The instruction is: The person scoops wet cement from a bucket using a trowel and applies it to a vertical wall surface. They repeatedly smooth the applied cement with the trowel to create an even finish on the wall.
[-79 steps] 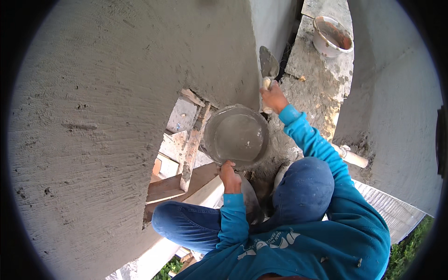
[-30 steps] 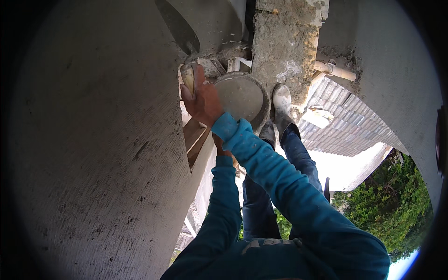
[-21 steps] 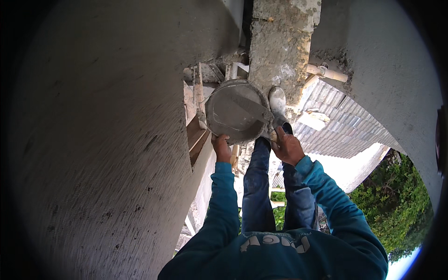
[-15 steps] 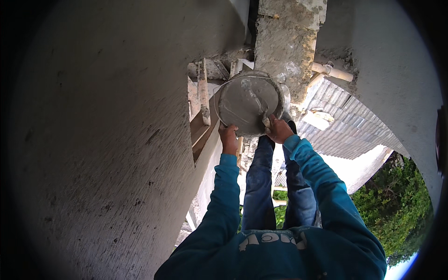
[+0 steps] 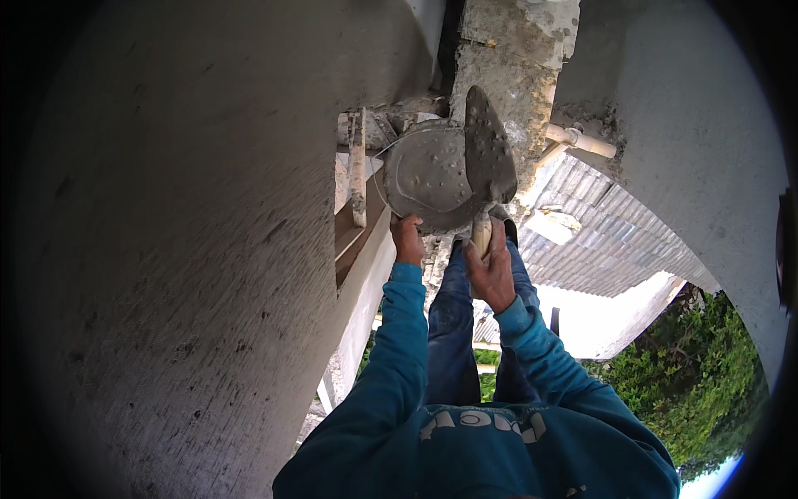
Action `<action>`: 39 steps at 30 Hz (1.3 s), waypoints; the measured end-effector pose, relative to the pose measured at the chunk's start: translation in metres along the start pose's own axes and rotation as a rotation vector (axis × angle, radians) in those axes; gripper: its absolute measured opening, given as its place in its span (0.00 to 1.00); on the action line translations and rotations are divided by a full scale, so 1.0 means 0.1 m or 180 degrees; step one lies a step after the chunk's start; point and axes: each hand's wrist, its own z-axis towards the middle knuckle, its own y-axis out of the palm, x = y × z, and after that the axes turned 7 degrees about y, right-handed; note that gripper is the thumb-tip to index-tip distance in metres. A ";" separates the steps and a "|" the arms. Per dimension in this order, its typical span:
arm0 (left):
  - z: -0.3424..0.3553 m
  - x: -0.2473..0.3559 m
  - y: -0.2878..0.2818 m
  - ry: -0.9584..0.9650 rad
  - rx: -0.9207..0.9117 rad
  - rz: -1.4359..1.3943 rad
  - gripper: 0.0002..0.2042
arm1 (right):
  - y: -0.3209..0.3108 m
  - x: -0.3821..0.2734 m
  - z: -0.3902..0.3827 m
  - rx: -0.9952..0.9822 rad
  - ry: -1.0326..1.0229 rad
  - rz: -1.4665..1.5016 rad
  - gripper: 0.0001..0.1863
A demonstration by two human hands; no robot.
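1. My left hand (image 5: 407, 239) is holding the bucket (image 5: 445, 226) by the near edge.
2. The bucket is just ahead of my left fingers, with wet gray mud (image 5: 426, 173) inside.
3. My right hand (image 5: 492, 270) is wrapped around the handle of the trowel (image 5: 490, 150).
4. The trowel points away from my right fingers, over the bucket's right side, with gray blobs on it.
5. A big wall (image 5: 183, 249) is left of my left fingers.
6. A dirty plank (image 5: 507, 62) is past my right fingers.
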 end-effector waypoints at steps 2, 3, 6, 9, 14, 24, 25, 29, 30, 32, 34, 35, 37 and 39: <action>-0.03 -0.02 -0.03 -0.0050 -0.0059 -0.0098 0.28 | 0.63 -0.16 0.27 0.0649 -0.0222 -0.0016 0.31; -0.04 -0.07 -0.06 -0.0062 -0.0104 -0.0309 0.27 | 0.99 -0.15 0.54 0.1342 -0.0891 -0.0395 0.30; 0.16 -0.67 -0.78 -0.0139 0.0133 -0.0112 0.25 | 1.48 -0.94 0.72 -0.0140 -0.0393 -0.0099 0.28; 0.19 -0.76 -1.21 -0.0164 0.0570 0.2446 0.22 | 1.21 -1.38 0.07 -0.0192 -0.1088 0.0719 0.28; -0.43 0.06 -0.40 0.0097 0.0321 -0.0304 0.27 | -0.19 -0.31 -0.02 -0.0546 -0.0705 -0.0665 0.29; -0.48 0.68 0.46 0.0289 0.0133 0.0279 0.28 | -0.26 0.65 1.09 -0.1267 -0.0092 -0.2055 0.23; -0.38 0.63 0.39 0.0340 0.0055 0.0418 0.27 | -0.39 0.55 1.12 -0.1768 0.0200 -0.1728 0.23; -0.05 0.53 0.48 0.0141 0.0043 0.0191 0.25 | -0.88 0.45 1.13 -0.2117 0.0968 -0.0387 0.24; -0.01 0.49 0.51 0.0095 0.0210 0.0126 0.25 | -0.95 0.32 1.07 -0.2080 0.0965 -0.0256 0.24; 0.05 0.42 0.57 0.0059 0.0368 -0.0027 0.24 | -1.04 0.13 0.96 -0.1974 0.0792 0.0062 0.23; 0.14 0.38 0.58 0.0052 0.0327 -0.0154 0.23 | -1.00 -0.17 0.83 -0.1588 0.0728 0.0432 0.23; 0.19 0.35 0.60 0.0068 0.0326 -0.0215 0.23 | -0.93 -0.25 0.84 -0.1374 0.0555 0.0528 0.24; 0.29 0.26 0.57 0.0099 0.0338 -0.0308 0.23 | -0.56 -0.32 0.96 -0.0405 -0.0116 0.0221 0.26; 0.37 0.16 0.52 0.0081 0.0472 -0.0010 0.22 | 0.02 -0.50 1.23 0.0568 -0.0463 -0.0234 0.27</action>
